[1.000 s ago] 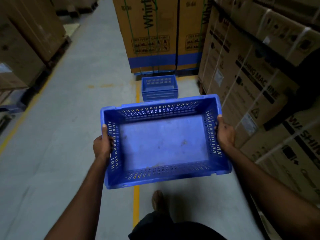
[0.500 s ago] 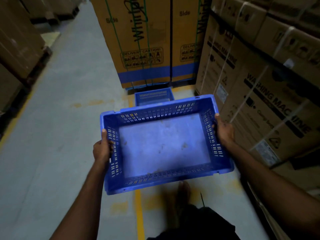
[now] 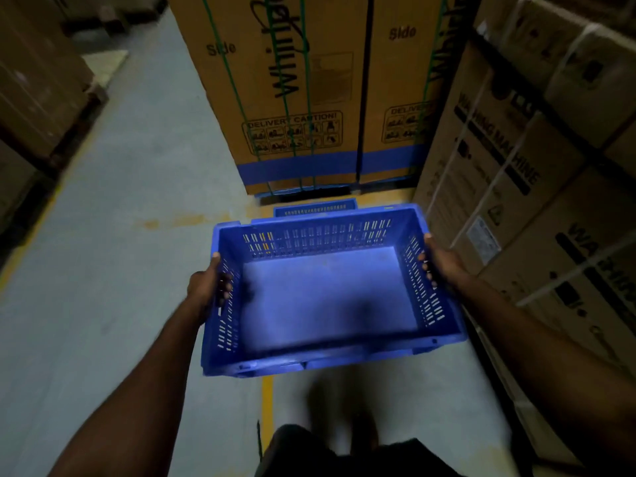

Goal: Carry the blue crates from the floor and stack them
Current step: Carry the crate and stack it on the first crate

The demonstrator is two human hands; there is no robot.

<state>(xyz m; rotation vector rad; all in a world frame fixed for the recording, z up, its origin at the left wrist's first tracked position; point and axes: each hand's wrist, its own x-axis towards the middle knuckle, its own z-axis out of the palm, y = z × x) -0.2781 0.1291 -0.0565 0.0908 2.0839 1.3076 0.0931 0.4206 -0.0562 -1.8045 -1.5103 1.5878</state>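
Observation:
I carry an empty blue slotted crate (image 3: pixel 327 297) level in front of me, above the floor. My left hand (image 3: pixel 206 287) grips its left wall, thumb on the rim and fingers curled through the slots. My right hand (image 3: pixel 442 263) grips the right wall the same way. A second blue crate (image 3: pixel 315 208) stands on the floor just beyond the carried one; only its far rim shows above the carried crate's far edge.
Tall Whirlpool cartons (image 3: pixel 309 98) block the way straight ahead behind the floor crate. Strapped washing-machine cartons (image 3: pixel 516 184) line the right side closely. More cartons (image 3: pixel 38 91) stand at the left across a grey aisle. A yellow floor line (image 3: pixel 267 404) runs under me.
I have walked forward with the crate in both hands. The floor crate and the Whirlpool cartons are much nearer, and the carried crate now hides nearly all of the floor crate.

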